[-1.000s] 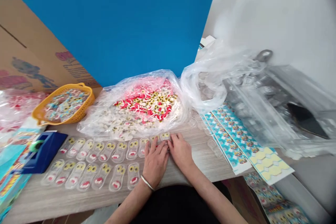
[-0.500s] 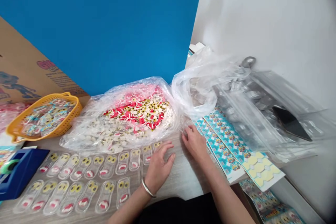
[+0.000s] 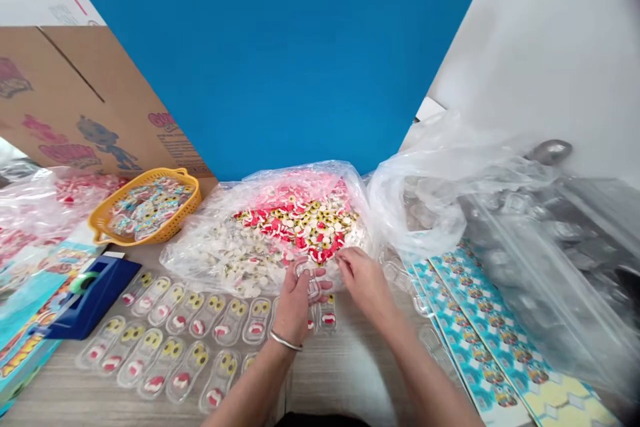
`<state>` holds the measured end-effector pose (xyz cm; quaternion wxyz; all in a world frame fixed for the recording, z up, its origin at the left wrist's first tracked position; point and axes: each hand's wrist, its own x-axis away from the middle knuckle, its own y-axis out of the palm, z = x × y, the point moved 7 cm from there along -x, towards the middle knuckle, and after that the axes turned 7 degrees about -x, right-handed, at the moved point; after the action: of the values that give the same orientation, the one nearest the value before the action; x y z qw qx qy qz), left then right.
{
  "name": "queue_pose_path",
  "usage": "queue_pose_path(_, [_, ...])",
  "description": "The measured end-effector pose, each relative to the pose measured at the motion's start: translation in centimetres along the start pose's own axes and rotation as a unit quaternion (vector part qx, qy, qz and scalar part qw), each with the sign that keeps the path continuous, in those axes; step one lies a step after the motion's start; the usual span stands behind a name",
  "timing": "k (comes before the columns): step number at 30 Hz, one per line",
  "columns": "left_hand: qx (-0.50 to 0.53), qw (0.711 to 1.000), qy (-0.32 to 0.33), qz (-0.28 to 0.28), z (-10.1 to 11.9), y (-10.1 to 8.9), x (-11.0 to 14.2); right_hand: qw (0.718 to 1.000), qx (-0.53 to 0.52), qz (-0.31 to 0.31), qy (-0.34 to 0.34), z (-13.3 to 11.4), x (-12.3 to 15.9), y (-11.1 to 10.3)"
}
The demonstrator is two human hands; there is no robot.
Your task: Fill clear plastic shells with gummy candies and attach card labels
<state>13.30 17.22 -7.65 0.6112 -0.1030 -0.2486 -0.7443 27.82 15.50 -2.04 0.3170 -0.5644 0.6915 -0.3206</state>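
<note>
My left hand (image 3: 293,303) holds an empty clear plastic blister case (image 3: 307,277) by its lower end, fingers curled round it, a bracelet on the wrist. My right hand (image 3: 364,283) is beside it with fingertips pinched at the edge of an open plastic bag (image 3: 210,257) heaped with red, yellow and white gummy candies (image 3: 300,223); what the fingertips hold is too small to make out. Below the hands, two rows of filled blister cases (image 3: 200,320) with yellow eyes and red mouths lie on the wood-grain table (image 3: 340,373).
A yellow basket (image 3: 147,208) of packed candies and a cardboard box (image 3: 75,113) stand at the back left. A blue tape dispenser (image 3: 83,297) sits at left. Blue printed card sheets (image 3: 480,340) and a clear bag of empty cases (image 3: 500,213) lie at right.
My right hand came back from the clear bag at right; my left hand rose off the table and now holds an empty case. The view swung left and up.
</note>
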Motion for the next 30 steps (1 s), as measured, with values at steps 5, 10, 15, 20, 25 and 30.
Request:
queue_pose_path(5, [0.018, 1.0, 0.0, 0.012, 0.7, -1.4, -1.3, 0.991, 0.107, -0.078, -0.019, 1.6, -7.9, 3.2])
queue_pose_path(10, [0.026, 1.0, -0.007, 0.013, 0.0, -1.6, -1.7, 0.985, 0.133, -0.11, -0.017, 2.7, -10.0, 4.3])
queue_pose_path(15, [0.028, 1.0, -0.005, 0.01, 0.0, -1.6, -2.0, 0.977, 0.136, -0.158, -0.035, 2.5, -9.3, 3.9])
queue_pose_path(20, [0.06, 0.998, -0.012, 0.009, 0.1, -1.2, -2.1, 0.973, 0.155, -0.171, -0.03, 1.9, -8.7, 5.3])
queue_pose_path(25, [0.09, 0.995, -0.027, 0.015, -0.1, -1.4, -2.6, 0.982, 0.13, -0.134, -0.026, 1.6, -8.7, 4.6])
queue_pose_path(30, [0.074, 0.996, -0.043, -0.03, -0.2, -0.7, -3.0, 0.989, 0.009, -0.124, -0.083, -0.7, -6.6, 3.0])
